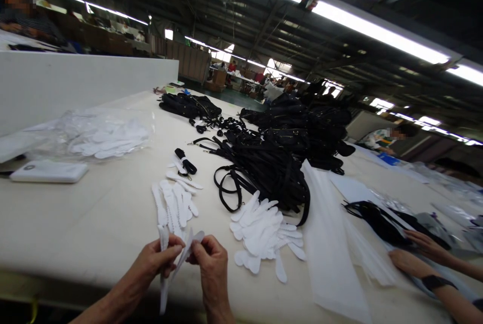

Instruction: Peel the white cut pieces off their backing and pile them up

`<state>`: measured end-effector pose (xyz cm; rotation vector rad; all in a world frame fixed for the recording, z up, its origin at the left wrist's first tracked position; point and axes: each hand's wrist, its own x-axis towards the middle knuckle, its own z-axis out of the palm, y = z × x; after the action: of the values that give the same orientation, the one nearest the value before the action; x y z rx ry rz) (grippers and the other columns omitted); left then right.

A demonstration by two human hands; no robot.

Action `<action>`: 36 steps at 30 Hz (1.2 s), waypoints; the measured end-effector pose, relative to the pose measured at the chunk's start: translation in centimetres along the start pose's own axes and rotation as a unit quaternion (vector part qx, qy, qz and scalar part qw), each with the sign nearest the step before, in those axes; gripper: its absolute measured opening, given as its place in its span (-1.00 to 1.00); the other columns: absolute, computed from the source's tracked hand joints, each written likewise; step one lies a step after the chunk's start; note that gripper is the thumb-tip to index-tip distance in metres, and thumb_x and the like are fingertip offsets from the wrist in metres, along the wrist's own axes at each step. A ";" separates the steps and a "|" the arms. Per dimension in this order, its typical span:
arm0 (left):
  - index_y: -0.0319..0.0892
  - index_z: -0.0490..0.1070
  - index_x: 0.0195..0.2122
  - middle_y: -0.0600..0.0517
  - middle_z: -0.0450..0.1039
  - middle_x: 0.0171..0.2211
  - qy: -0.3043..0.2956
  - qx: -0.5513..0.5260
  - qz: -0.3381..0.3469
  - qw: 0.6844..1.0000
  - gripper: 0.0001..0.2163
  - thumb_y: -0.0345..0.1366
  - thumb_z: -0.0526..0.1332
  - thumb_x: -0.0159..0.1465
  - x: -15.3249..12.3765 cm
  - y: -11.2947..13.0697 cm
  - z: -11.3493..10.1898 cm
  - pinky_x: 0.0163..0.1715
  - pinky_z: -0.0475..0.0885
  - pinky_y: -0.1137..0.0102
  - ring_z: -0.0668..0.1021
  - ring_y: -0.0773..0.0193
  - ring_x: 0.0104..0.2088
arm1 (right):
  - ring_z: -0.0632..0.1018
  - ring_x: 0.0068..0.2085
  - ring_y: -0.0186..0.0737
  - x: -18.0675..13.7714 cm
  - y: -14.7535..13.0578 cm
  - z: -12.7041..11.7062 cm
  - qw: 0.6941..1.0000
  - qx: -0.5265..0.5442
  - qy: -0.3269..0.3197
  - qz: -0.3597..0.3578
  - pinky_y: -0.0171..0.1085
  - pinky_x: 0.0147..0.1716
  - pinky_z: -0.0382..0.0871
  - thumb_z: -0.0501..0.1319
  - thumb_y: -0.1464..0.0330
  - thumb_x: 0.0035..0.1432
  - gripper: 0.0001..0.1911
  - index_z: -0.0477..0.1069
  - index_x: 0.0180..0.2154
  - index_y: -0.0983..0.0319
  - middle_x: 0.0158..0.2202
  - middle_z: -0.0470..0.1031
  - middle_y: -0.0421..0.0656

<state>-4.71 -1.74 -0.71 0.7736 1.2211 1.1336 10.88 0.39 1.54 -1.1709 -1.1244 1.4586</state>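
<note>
White strips [177,258], thin and shaped with wavy edges, sit pinched between both hands at six o'clock, right at the near edge of the counter [94,213]. The left hand [156,261] has its grip closed on one strip, thumb and fingertips pressing it near its upper end while the rest hangs down past the counter's edge. The right hand [211,258] has a narrow grip closed on a second strip that slants up toward twelve o'clock, its tip just clear of the fingers. The two grips nearly touch.

Just beyond the hands, at twelve o'clock, a row of loose white pieces [175,203] lies flat. At two o'clock a fanned heap of rounded white pieces [264,233] spreads out, touching a big tangle of black straps [264,163] farther back. A clear bag of white pieces [101,135] rests at ten o'clock, with a white flat box [49,172] near it. At three o'clock, another person's hands [418,251] press on a black bundle [377,218].
</note>
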 end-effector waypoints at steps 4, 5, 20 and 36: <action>-0.24 0.53 -0.19 0.15 0.40 -0.68 -0.023 0.025 0.011 0.999 -0.51 0.04 0.42 -0.01 0.4 -1.0 0.1 -0.65 0.33 0.43 0.41 0.33 -0.71 | 0.47 -0.48 -0.33 0.1 0.0 0.1 1.000 -0.007 -0.002 -0.005 -0.36 -0.44 0.40 0.34 0.25 0.06 -0.78 0.49 -0.46 0.29 -0.55 0.46 -0.24; -0.24 0.52 -0.17 0.15 0.40 -0.68 -0.026 0.032 0.013 0.999 -0.50 0.05 0.42 -0.01 0.5 -1.2 0.1 -0.68 0.32 0.43 0.41 0.32 -0.71 | 0.47 -0.48 -0.33 0.1 -0.1 0.1 1.000 -0.010 -0.004 -0.009 -0.37 -0.44 0.39 0.34 0.26 0.06 -0.79 0.49 -0.46 0.29 -0.56 0.46 -0.24; -0.16 0.40 -0.40 0.31 0.24 -0.69 0.097 -0.187 0.045 0.977 -0.74 -0.13 0.42 0.14 0.5 3.1 -3.9 -0.51 0.39 0.56 0.13 0.60 -0.74 | 0.41 -0.52 -0.38 3.3 -2.9 -7.2 0.979 0.042 0.193 -0.041 -0.36 -0.41 0.47 0.40 0.10 -0.06 -0.59 0.29 -0.55 0.22 -0.61 0.29 -0.35; -0.21 0.46 -0.52 0.12 0.39 -0.75 -0.034 0.061 -0.016 0.997 -0.62 0.05 0.34 0.09 -1.2 1.8 -0.9 -0.78 0.01 0.53 0.23 0.48 -0.82 | 0.58 -0.06 -0.08 1.6 -5.8 -5.9 0.971 -0.217 -0.062 -0.077 -0.17 -0.02 0.40 0.24 0.20 0.17 -0.67 0.57 -0.06 0.14 -0.09 0.63 -0.13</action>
<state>-5.96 -2.44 1.10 0.8740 1.2489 1.0058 17.17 3.45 6.24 -1.2619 -1.6424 1.2129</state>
